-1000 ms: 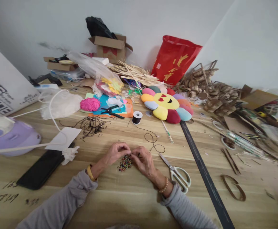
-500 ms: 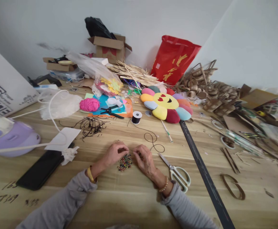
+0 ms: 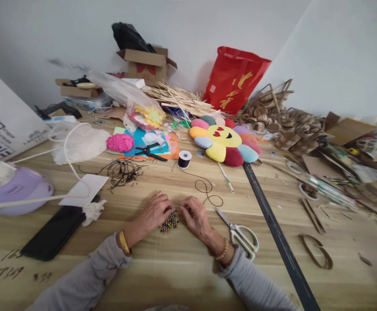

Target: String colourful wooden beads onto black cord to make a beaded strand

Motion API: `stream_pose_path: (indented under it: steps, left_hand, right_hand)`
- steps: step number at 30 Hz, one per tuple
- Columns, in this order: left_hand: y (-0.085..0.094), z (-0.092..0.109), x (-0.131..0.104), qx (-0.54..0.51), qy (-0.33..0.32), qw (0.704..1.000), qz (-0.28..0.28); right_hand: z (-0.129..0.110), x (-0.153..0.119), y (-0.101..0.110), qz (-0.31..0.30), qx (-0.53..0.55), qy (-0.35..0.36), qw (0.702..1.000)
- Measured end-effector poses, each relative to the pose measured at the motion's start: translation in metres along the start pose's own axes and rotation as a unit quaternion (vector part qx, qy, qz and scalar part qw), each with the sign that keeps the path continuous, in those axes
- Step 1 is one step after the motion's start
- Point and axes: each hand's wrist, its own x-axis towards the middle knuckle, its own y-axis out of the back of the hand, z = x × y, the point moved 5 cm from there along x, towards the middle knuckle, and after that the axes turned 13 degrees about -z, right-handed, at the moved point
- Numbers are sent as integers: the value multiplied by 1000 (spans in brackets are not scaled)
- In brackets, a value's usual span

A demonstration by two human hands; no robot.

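A small pile of multicoloured round beads [image 3: 169, 222] lies on the wooden table between my hands. My left hand [image 3: 156, 211] touches its upper left edge, fingertips bent down and drawn together; whatever is between them is hidden. Just right of the beads, my right hand [image 3: 195, 216] is closed in a pinch on a thin black cord [image 3: 204, 186], whose tip pokes out faintly towards the left hand. This cord loops back over the table to a white-rimmed spool [image 3: 185, 160]. Scissors [image 3: 240, 233] with pale handles lie beside my right wrist.
A dark metal strip [image 3: 275, 229] crosses the table at right. Left are a black phone [image 3: 54, 233], a purple appliance [image 3: 20, 190] with a white cable and a tangle of black cord pieces [image 3: 123, 172]. Behind sit a flower cushion [image 3: 223, 137], pink yarn [image 3: 120, 142] and pliers [image 3: 151, 152].
My left hand has moved from near the cord's tip down to the bead pile, its fingers turning downward. My right hand keeps its pinch in nearly the same place.
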Motion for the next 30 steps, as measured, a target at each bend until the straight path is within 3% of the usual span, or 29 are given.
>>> stream_pose_path:
  steps: [5,9,14,17,22,30]
  left_hand:
    - [-1,1,1,-14,2,1000,-1]
    - [0,-6,4,-116,8,993,24]
    - [-2,-26,6,-335,21,941,49]
    - [-6,-34,7,-414,36,908,48]
    - [-9,-36,9,-454,43,890,28]
    - [-7,-35,9,-452,38,891,6]
  right_hand:
    - [0,0,0,-3,5,3,1000]
    - [0,0,0,-7,9,3,1000]
    - [-1,0,1,-6,12,5,1000]
    - [-1,0,0,-10,14,6,1000]
    - [-3,0,1,-8,0,25,1000]
    - [-2,0,-1,-14,-4,29,999]
